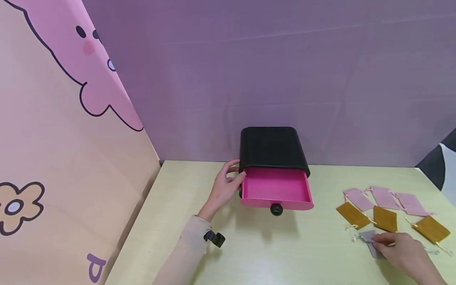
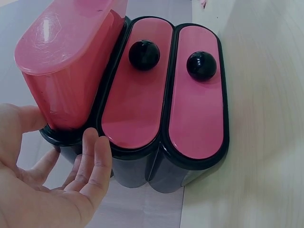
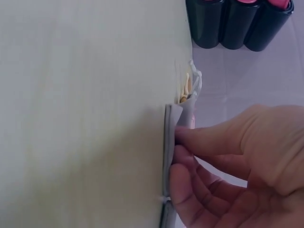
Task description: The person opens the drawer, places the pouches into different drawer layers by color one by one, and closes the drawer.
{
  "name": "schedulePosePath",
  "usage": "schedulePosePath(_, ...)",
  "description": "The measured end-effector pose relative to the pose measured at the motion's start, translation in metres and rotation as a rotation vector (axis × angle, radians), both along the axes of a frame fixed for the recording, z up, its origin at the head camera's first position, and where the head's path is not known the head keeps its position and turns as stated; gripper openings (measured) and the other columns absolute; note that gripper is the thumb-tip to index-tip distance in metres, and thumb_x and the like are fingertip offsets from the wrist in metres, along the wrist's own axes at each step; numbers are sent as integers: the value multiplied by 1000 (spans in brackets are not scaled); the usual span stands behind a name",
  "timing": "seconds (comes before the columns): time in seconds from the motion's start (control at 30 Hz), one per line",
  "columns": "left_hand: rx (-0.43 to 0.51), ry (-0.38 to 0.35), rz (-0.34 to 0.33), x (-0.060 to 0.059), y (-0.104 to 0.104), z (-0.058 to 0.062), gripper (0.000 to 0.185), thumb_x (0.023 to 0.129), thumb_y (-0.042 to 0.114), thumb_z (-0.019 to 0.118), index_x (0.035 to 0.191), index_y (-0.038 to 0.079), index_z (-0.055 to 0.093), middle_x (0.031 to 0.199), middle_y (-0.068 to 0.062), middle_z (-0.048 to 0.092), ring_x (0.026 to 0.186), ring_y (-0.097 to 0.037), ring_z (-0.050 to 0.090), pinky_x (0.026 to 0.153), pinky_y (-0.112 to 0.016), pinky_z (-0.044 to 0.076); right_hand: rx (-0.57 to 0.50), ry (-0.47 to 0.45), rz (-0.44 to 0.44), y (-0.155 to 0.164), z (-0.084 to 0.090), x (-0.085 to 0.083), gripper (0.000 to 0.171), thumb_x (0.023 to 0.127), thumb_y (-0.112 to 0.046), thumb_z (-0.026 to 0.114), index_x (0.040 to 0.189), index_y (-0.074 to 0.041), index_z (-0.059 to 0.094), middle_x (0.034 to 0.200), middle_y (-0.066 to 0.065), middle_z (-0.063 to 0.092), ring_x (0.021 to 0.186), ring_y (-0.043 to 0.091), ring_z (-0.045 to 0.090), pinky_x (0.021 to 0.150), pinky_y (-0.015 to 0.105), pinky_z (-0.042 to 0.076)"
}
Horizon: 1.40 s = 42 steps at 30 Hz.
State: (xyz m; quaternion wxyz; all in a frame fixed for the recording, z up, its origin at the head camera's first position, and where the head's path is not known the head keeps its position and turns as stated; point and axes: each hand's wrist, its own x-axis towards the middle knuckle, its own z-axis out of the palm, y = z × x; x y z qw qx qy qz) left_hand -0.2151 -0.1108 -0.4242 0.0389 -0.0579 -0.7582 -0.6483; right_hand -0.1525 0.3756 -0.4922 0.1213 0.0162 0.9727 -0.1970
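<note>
A black drawer box point(image 1: 268, 146) stands at the back of the table, its top pink drawer point(image 1: 274, 186) pulled out with nothing inside. My left hand point(image 1: 222, 192) rests against the box's left side. In the left wrist view its thumb lies at the drawer's side, and the other fingers extend along the black casing. Two lower drawers with black knobs are closed, the middle one point(image 2: 137, 95) and the bottom one point(image 2: 197, 104). At the right, my right hand point(image 1: 404, 251) pinches a small grey drawstring pouch point(image 1: 367, 236) close over the table.
Pink pouches point(image 1: 384, 197) lie in a row at the right, with mustard pouches point(image 1: 385, 219) in front. White strings point(image 1: 432, 251) show beyond the right hand. A purple wall point(image 1: 270, 79) backs the table; a patterned panel point(image 1: 71, 158) borders the left side.
</note>
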Motion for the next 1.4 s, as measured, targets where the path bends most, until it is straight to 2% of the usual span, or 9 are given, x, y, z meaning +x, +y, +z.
schedulePosePath(0.1, -5, -1, -2, 0, 0, 0, 52, 104, 25, 68, 154, 20, 53, 140, -19, 60, 97, -24, 74, 89, -50, 65, -5, 14, -9, 2, -1, 2, 25, 95, -15, 76, 107, 7, 77, 101, 27, 75, 84, 28, 61, 68, 34, 46)
schedulePosePath(0.27, -19, -9, -3, 0, 0, 0, 52, 104, 25, 69, 154, 20, 53, 140, -19, 60, 96, -22, 74, 87, -47, 66, -33, -22, -44, 4, -2, 4, 30, 97, -18, 76, 108, 10, 75, 99, 25, 74, 85, 29, 58, 72, 38, 47)
schedulePosePath(0.5, -7, 10, -1, 0, -2, -1, 52, 104, 21, 68, 154, 19, 53, 139, -19, 60, 91, -20, 72, 87, -52, 65, -34, 22, -35, 2, -3, 3, 28, 97, -17, 76, 107, 9, 76, 96, 23, 75, 82, 27, 58, 71, 35, 45)
schedulePosePath(0.63, -13, 9, -7, 0, -3, -2, 52, 105, 23, 68, 154, 18, 53, 140, -20, 60, 91, -18, 72, 84, -46, 65, -40, 33, -46, 0, 1, 6, 28, 97, -16, 76, 108, 10, 75, 96, 23, 74, 83, 28, 57, 71, 35, 45)
schedulePosePath(0.83, -11, 6, -7, 0, -3, 0, 52, 105, 23, 68, 154, 20, 53, 141, -19, 60, 91, -19, 73, 80, -33, 64, -25, 119, -11, -1, 7, 10, 27, 97, -14, 75, 105, 11, 75, 89, 21, 74, 78, 25, 58, 65, 30, 42)
schedulePosePath(0.9, -13, 7, -8, 0, -3, 0, 52, 105, 23, 68, 154, 20, 53, 140, -19, 60, 91, -19, 73, 81, -34, 64, -27, 139, -6, -1, 7, 10, 27, 97, -14, 75, 105, 12, 75, 89, 21, 73, 77, 24, 58, 63, 27, 42)
schedulePosePath(1.1, -9, 11, -11, 0, -4, 1, 52, 105, 23, 68, 154, 20, 52, 140, -19, 60, 92, -21, 73, 88, -51, 65, -58, 149, -10, -3, 10, 7, 28, 98, -11, 74, 108, 16, 72, 91, 21, 73, 77, 23, 56, 57, 21, 42)
schedulePosePath(1.3, -8, 8, -11, 0, -3, 0, 52, 105, 23, 68, 154, 19, 53, 141, -19, 59, 90, -20, 73, 81, -35, 65, -47, 197, -25, -7, 18, 8, 33, 100, -18, 74, 111, 13, 71, 89, 17, 73, 77, 23, 57, 57, 21, 41)
schedulePosePath(1.4, -11, 8, -10, 1, -3, 0, 52, 105, 23, 68, 154, 19, 52, 141, -19, 60, 91, -20, 73, 81, -35, 65, -42, 230, -59, -11, 23, 10, 38, 102, -24, 74, 113, 12, 71, 85, 14, 73, 75, 22, 58, 56, 22, 40)
